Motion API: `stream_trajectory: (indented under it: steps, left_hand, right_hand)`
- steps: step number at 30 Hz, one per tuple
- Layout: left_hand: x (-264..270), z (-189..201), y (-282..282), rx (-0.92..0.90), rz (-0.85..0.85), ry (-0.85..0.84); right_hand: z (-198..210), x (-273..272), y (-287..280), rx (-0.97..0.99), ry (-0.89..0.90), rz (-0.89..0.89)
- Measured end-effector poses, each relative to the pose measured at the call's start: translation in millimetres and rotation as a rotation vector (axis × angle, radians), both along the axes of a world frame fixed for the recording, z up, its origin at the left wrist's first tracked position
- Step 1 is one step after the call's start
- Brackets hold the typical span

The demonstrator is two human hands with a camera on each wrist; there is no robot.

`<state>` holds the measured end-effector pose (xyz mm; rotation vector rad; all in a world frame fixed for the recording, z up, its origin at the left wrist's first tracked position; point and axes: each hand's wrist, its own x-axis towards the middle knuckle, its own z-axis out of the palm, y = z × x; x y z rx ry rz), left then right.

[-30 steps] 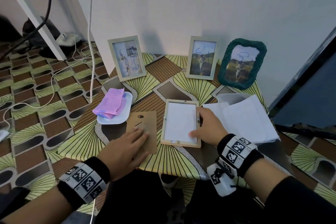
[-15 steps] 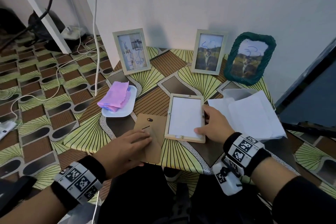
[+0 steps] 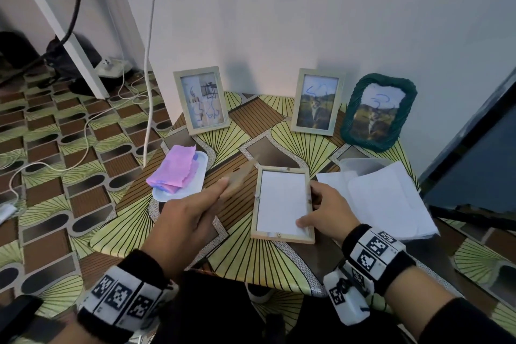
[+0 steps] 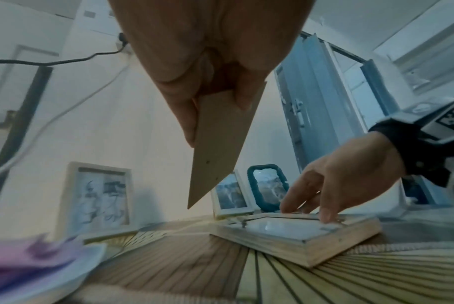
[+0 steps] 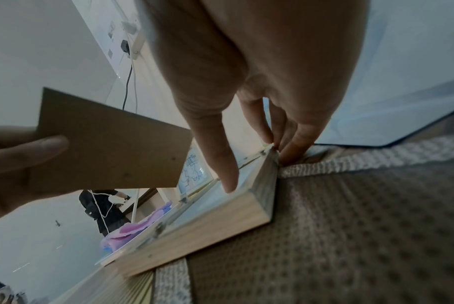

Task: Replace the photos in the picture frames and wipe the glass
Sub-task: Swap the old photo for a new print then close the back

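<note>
A light wooden frame (image 3: pixel 282 238) lies face down on the small patterned table (image 3: pixel 243 260), with a white sheet (image 3: pixel 282 198) showing in its back. My right hand (image 3: pixel 321 207) holds its right rail, thumb on the white sheet near the lower corner and fingers against the outer edge (image 5: pixel 293 148). My left hand (image 3: pixel 195 212) pinches the brown backing board (image 3: pixel 240 176) by one end and holds it tilted in the air, left of the frame (image 4: pixel 298 240). In the left wrist view the board (image 4: pixel 218 148) points down toward the table without touching it.
Three picture frames stand against the wall: a wooden one at left (image 3: pixel 201 100), a wooden one (image 3: pixel 317 103) and a green woven one (image 3: pixel 377 112) at right. A pink cloth (image 3: pixel 174 170) lies on a white tray (image 3: pixel 201 176). White sheets (image 3: pixel 385 198) lie right of the frame. Cables trail on the floor.
My left hand has picked the backing board up off the table and tilted it on edge. My right hand has stayed on the frame's right side.
</note>
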<state>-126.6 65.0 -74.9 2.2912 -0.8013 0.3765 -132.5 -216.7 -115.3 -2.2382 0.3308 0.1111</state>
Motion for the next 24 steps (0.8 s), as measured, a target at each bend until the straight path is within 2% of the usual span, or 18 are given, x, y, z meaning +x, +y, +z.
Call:
stream_trajectory:
  steps: [2,4,9,12,17,21,24]
  left_hand:
    - [7,2,-19,-0.003,-0.048,0.033]
    - [14,1,-40,0.084,-0.149,0.047]
    - [20,-15,-73,0.56,-0.292,-0.018]
    - [20,-19,-78,0.718,-0.282,-0.07]
    - [18,-17,-83,0.811,-0.228,-0.089]
    - [10,-16,-82,0.803,-0.213,-0.235]
    - [11,-15,-83,0.801,-0.218,-0.271]
  right_hand:
    - [-1,0,-2,0.025,-0.005,-0.008]
    - [-3,0,-4,0.062,-0.011,-0.037]
    - [-8,1,-9,0.124,-0.039,-0.038]
    - [-9,2,-10,0.121,-0.047,-0.038]
    - [-11,2,-9,0.104,-0.046,-0.025]
    - [-12,1,-9,0.098,-0.054,-0.021]
    - [-12,0,-9,0.109,-0.072,-0.013]
